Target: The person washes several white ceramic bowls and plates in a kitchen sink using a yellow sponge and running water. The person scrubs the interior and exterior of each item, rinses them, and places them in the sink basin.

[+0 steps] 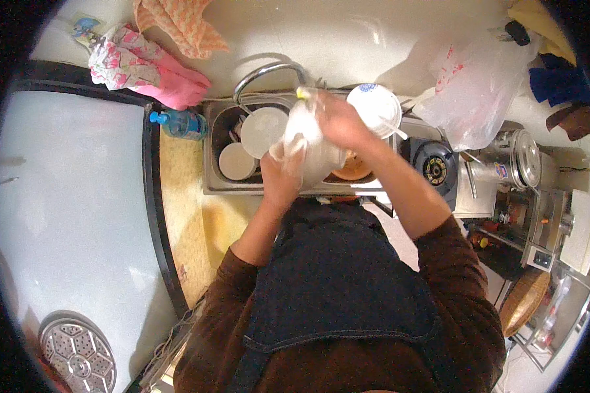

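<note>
Above the steel double sink [208, 167], my left hand [284, 177] grips a whitish, blurred thing that looks like a translucent plastic bag [319, 159]. My right hand [341, 120] holds its upper part, near a small yellow-green spot. Motion blur hides its exact shape. White bowls [238, 161] and a round white dish [264, 132] lie in the left basin, under the curved chrome faucet [265, 69]. An orange-brown bowl or basin [356, 168] shows partly in the right basin. Behind my right forearm stands a white bowl with a blue pattern [371, 105] and a white spoon [393, 127].
A blue pump bottle [184, 124] stands left of the sink. Pink cloths [152, 73] hang on the wall. To the right are a gas burner [435, 168], a hanging plastic bag [472, 93] and a lidded steel pot [514, 159]. A woven basket [525, 302] stands lower right.
</note>
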A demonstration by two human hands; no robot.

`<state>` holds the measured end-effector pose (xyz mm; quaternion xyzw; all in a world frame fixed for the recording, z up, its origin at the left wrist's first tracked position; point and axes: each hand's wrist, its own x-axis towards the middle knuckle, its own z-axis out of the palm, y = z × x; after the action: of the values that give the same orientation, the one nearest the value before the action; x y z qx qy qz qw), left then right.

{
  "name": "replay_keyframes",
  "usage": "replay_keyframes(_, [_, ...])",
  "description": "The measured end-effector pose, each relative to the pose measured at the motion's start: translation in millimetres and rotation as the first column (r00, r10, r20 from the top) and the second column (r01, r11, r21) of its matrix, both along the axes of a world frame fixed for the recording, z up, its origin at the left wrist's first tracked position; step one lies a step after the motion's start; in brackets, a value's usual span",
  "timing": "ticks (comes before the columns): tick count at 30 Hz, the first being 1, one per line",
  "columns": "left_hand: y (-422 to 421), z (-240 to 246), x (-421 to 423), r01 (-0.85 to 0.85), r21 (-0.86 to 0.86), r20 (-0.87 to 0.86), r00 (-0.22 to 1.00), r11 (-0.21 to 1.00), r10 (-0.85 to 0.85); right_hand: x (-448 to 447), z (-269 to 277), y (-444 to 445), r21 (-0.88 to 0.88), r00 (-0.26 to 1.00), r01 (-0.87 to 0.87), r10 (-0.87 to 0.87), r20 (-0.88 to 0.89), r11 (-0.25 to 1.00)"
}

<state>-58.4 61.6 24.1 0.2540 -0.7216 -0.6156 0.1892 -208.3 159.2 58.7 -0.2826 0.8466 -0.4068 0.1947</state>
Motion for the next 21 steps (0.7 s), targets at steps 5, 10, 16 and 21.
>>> replay_keyframes(5, [-5,-6,11,0.234,-0.017,0.031,0.972,0.972,-0.234,16,-29,14,-0.34,0.925,-0.311,0.2,-0.323,0.888])
replay_keyframes(10, [-12,-5,11,0.327,-0.024,0.109,0.94,0.945,-0.323,22,-36,18,-0.158,0.915,-0.258,0.189,-0.356,0.953])
replay_keyframes(16, [2,10,12,0.239,0.32,0.094,0.955,0.917,-0.281,-2,-56,32,-0.229,0.827,0.089,0.056,0.559,0.969])
replay_keyframes(21, [2,29,5,0.152,0.455,0.105,0.969,0.877,-0.223,-32,-82,48,-0.208,0.761,0.212,-0.027,0.649,0.955])
